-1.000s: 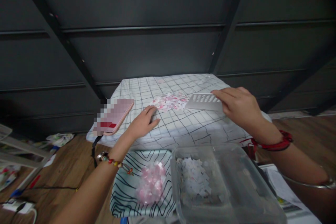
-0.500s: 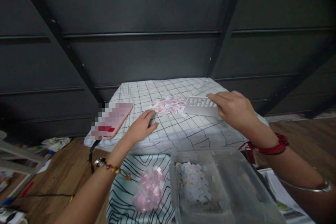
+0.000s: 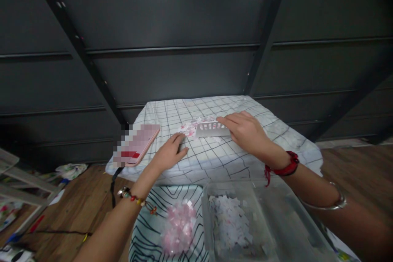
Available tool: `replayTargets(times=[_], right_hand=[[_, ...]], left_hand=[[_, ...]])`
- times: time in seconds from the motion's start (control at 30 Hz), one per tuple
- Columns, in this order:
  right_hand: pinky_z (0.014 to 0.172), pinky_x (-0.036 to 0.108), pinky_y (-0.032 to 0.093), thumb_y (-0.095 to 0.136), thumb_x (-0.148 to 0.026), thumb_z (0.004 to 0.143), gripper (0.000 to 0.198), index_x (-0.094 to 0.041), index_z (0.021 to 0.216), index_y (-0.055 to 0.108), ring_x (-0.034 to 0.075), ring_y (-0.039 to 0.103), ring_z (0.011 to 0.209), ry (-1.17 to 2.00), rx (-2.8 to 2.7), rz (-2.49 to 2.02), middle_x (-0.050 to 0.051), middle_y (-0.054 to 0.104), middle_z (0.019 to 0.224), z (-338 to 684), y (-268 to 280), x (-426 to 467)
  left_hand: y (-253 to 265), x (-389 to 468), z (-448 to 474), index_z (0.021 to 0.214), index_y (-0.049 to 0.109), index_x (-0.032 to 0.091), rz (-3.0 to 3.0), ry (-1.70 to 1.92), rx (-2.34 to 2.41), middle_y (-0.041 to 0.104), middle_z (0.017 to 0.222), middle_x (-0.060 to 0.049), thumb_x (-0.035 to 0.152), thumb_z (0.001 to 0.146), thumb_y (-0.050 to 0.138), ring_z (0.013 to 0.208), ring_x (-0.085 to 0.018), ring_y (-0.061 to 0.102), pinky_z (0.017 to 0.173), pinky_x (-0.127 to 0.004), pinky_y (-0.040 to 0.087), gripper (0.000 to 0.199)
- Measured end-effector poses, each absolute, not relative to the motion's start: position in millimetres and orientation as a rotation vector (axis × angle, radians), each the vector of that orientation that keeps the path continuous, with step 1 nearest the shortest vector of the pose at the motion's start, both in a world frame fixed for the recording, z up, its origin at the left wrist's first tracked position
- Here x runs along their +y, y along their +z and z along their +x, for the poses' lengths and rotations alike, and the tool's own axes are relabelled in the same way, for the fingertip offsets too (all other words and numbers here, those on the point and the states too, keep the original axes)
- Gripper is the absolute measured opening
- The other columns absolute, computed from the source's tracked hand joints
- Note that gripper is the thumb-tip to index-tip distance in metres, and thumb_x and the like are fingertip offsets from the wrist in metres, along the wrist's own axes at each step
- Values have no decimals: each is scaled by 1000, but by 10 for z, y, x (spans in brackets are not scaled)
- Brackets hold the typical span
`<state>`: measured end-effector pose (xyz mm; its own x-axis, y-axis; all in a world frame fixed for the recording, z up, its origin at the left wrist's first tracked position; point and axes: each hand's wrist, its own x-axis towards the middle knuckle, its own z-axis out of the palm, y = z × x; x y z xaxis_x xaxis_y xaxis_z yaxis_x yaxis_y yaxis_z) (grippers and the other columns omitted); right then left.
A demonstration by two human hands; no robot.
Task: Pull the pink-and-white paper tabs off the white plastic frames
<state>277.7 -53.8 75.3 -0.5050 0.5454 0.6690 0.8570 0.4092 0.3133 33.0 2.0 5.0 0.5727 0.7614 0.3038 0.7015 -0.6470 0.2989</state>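
On the white checked cloth [image 3: 172, 112] lies a heap of small pink and white paper pieces [image 3: 188, 128]. My right hand [image 3: 245, 133] grips the right end of a flat white plastic scraper with a row of slots [image 3: 212, 130]. The scraper stands on edge across the heap, hiding part of it. At the heap's near left edge rests my left hand [image 3: 168, 151], palm down, thumb apart from the fingers, holding nothing.
A pink-edged phone [image 3: 139, 143] lies at the table's left. In front stand a striped tray [image 3: 143, 229] with shiny pink-filled packets [image 3: 178, 229] and a clear plastic box [image 3: 267, 213] with white paper bits [image 3: 230, 221]. Dark panels [image 3: 172, 73] rise behind the table.
My right hand has moved left with the scraper, which now stands over the heap rather than at its right edge. My left hand stays almost in place. The view has shifted slightly.
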Motion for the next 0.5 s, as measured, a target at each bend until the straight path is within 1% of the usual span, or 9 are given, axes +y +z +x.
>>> replayTargets(times=[0.13,0.27,0.5], right_hand=[[66,29,37,38,2,69,41,-15,97,62,15,56,71,-853,-2249,-1142,5,67,80,2728,761,-536],[66,29,38,37,1,70,41,-15,100,61,16,57,76,-830,-2262,-1085,5,67,84,2760,798,-597],[64,29,36,37,2,72,38,-13,96,62,15,55,69,-904,-2226,-1084,6,66,79,2733,785,-595]], left_hand=[[47,16,320,124,40,11,2666,632,1229,45,127,-15,31,84,42,117,-24,43,101,-39,34,45],[44,15,312,122,41,12,2678,665,1196,46,125,-14,29,83,43,117,-23,44,101,-38,34,43],[43,3,303,122,42,11,2663,663,1221,46,125,-14,31,83,43,116,-23,44,100,-38,36,43]])
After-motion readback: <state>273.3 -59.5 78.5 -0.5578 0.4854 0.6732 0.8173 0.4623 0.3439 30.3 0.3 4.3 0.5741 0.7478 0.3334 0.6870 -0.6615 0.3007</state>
